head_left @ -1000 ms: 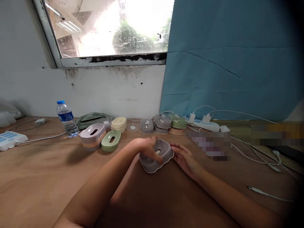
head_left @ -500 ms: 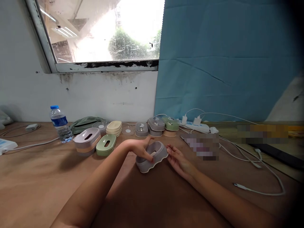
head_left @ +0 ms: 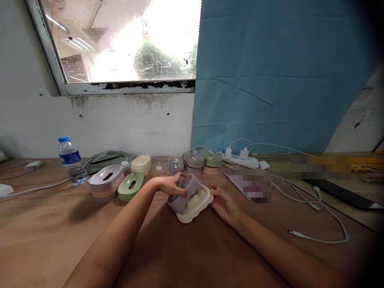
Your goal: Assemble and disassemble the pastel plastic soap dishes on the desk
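My left hand (head_left: 169,185) grips a grey plastic soap-box part (head_left: 183,194) and holds it tilted, lifted off a cream-coloured tray (head_left: 196,205) that lies on the brown table (head_left: 60,224). The fingers of my right hand (head_left: 223,201) rest against the right edge of the cream tray. Both forearms reach in from the bottom of the view.
Along the wall stand more soap boxes: a pink and a green one (head_left: 129,185), a cream stack (head_left: 141,164), grey and green ones (head_left: 199,160). A water bottle (head_left: 69,160) stands at left, a power strip (head_left: 243,161) with white cables at right, and a dark flat device (head_left: 345,195) farther right.
My left hand has lifted and tilted the grey part, which now shows the cream tray beneath it. The view has shifted a little to the right.
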Tool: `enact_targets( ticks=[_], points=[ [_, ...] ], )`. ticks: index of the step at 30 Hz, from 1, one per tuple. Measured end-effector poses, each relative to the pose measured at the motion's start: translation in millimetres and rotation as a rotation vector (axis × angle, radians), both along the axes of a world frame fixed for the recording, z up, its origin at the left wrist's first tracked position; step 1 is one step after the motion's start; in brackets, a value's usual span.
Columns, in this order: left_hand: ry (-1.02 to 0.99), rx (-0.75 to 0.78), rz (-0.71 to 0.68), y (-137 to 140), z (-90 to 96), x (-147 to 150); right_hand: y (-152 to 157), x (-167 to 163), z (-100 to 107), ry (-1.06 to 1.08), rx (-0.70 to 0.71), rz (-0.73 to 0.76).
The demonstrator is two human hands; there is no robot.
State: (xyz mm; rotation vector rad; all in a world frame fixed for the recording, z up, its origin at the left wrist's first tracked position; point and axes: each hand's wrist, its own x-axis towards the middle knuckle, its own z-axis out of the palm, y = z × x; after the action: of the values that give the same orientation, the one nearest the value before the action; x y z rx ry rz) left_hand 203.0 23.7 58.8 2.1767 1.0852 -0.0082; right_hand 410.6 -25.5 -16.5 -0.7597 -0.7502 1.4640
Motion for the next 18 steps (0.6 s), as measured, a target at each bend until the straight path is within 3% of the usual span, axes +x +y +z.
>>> enact_targets(
  ticks=[7,13,18],
  points=[
    [0.228,0.238,0.131,-9,-2.5,11,1,1,-3,0.047,-0.072,0.028],
    [0.364,0.447,0.522,-3,18.8,-17,0,1,-3,0.055,-0.094,0.061],
    [0.539,0.407,0.833,12,27.3,-62,0,0,-3,0.081,-0.114,0.056]
  ],
)
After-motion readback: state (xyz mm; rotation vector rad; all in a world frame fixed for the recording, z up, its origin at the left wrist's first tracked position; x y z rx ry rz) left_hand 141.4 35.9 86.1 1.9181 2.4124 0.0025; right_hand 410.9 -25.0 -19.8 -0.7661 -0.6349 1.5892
